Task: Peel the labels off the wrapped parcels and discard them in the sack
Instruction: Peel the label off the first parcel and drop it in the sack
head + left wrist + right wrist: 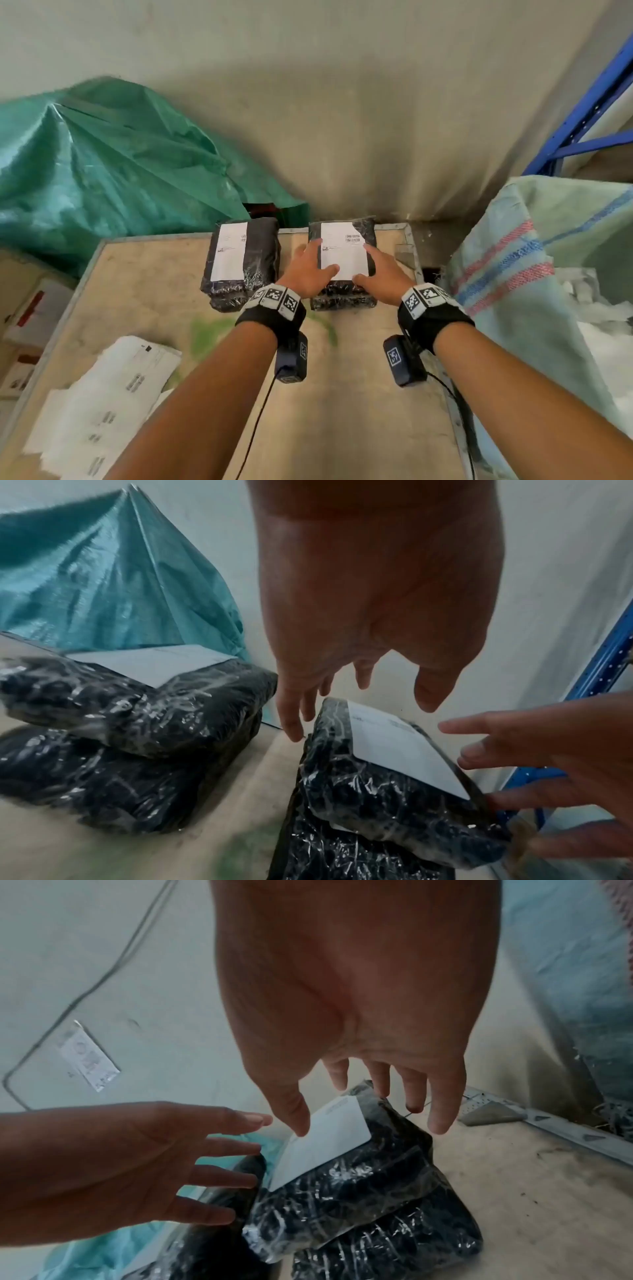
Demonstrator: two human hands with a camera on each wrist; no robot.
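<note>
Print on the label [343,251] of the right-hand top parcel [342,260] is too small and soft to read, and both hands cover its near corners. The left hand [306,272] and right hand [383,275] hover so close that contact with the wrap cannot be judged; in the wrist views the fingers [291,715] appear spread just above it. The lower parcel [342,302] shows only its front edge. The left stack [239,263] smears with motion blur in the left wrist view. Loose sheets [102,404] at the surface's near corner run off the frame, their text unreadable. The sack [513,260] is cut off at right, its contents a pale blur.
</note>
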